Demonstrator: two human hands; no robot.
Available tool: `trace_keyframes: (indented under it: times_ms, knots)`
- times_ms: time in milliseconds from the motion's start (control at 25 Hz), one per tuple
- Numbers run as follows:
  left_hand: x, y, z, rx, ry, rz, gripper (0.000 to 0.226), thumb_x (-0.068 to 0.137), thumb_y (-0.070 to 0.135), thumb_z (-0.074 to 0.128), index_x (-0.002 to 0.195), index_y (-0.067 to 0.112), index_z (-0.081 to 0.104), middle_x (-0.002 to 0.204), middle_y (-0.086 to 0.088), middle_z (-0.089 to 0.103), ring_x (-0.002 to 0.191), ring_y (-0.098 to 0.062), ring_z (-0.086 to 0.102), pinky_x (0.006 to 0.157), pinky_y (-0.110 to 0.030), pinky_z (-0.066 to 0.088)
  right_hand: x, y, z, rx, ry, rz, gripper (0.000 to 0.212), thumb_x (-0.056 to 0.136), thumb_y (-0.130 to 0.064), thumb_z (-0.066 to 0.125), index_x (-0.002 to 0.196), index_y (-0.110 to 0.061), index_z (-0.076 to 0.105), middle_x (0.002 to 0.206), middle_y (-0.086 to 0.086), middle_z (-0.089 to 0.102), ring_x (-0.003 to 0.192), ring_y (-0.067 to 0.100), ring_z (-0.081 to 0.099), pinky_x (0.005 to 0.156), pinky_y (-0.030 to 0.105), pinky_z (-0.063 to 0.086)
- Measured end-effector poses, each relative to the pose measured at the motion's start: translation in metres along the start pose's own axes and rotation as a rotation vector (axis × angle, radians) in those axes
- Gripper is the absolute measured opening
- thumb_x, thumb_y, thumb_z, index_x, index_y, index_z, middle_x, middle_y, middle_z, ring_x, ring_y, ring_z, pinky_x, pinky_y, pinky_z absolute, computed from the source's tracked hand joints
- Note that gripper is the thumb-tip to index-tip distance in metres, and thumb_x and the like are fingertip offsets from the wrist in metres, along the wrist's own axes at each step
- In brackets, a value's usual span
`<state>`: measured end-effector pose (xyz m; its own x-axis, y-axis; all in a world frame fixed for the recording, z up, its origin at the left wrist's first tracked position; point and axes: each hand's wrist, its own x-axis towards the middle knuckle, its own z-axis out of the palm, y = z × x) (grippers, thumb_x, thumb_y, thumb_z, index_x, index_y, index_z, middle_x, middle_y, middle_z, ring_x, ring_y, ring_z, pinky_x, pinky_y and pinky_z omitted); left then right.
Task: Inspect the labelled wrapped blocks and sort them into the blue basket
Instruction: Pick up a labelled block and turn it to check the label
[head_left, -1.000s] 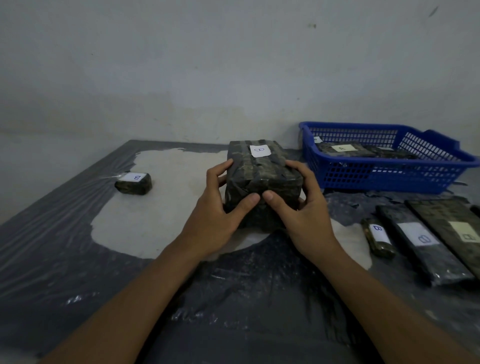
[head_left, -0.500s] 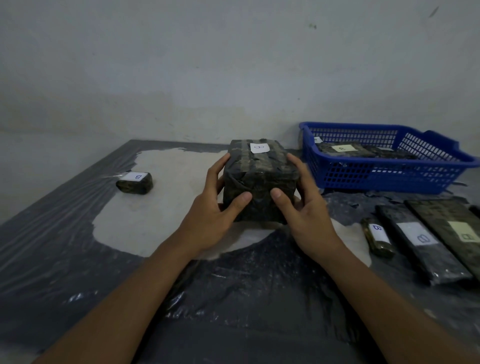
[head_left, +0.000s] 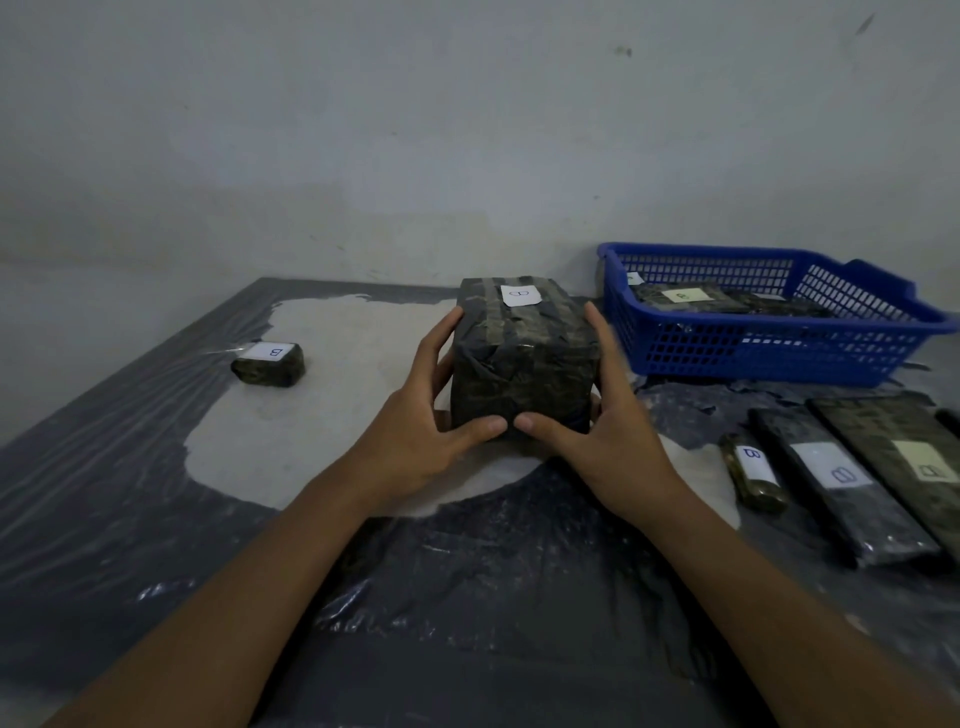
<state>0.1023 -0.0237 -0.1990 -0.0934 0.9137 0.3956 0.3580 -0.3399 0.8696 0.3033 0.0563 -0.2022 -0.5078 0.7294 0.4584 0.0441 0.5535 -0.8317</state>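
A large dark wrapped block (head_left: 522, 353) with a white label on top stands in the middle of the table. My left hand (head_left: 421, 431) grips its left side and my right hand (head_left: 602, 431) grips its right side, both thumbs pressed on its near face. The blue basket (head_left: 779, 343) sits at the back right and holds labelled wrapped blocks (head_left: 685, 297). A small wrapped block labelled B (head_left: 267, 362) lies at the left.
Right of my right hand lie a small labelled block (head_left: 753, 472) and two long flat wrapped blocks (head_left: 841, 483) (head_left: 914, 457). Dark plastic sheeting (head_left: 467, 597) covers the table around a pale bare patch (head_left: 332, 395). A wall rises close behind.
The large block has been tipped back so its near face stands more upright. My thumbs have slid down that face toward its lower edge.
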Motion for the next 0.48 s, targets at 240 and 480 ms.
trace_keyframes:
  times_ms: [240,480]
  knots:
    - [-0.0007,0.0008,-0.0028,-0.107,0.004,-0.021,0.102,0.084,0.017,0.078,0.160,0.042,0.015,0.157,0.022,0.039,0.146,-0.003,0.038,0.097,-0.031,0.057,0.0000,-0.0010,-0.0050,0.017,-0.092,0.053,0.117,0.085,-0.020,0.083,0.161,-0.049,-0.002,0.131,-0.065,0.031,0.132,-0.026,0.036,0.109,0.014,0.041]
    - [-0.0006,0.0005,0.0005,-0.080,0.053,-0.043,0.089,0.088,0.033,0.068,0.160,0.038,0.016,0.152,0.008,0.048,0.128,0.000,0.058,0.092,-0.024,0.057,-0.0009,-0.0046,0.0015,0.076,0.001,0.015,0.108,0.084,-0.034,0.079,0.163,-0.042,0.007,0.141,-0.054,0.036,0.137,-0.016,0.041,0.102,0.012,0.047]
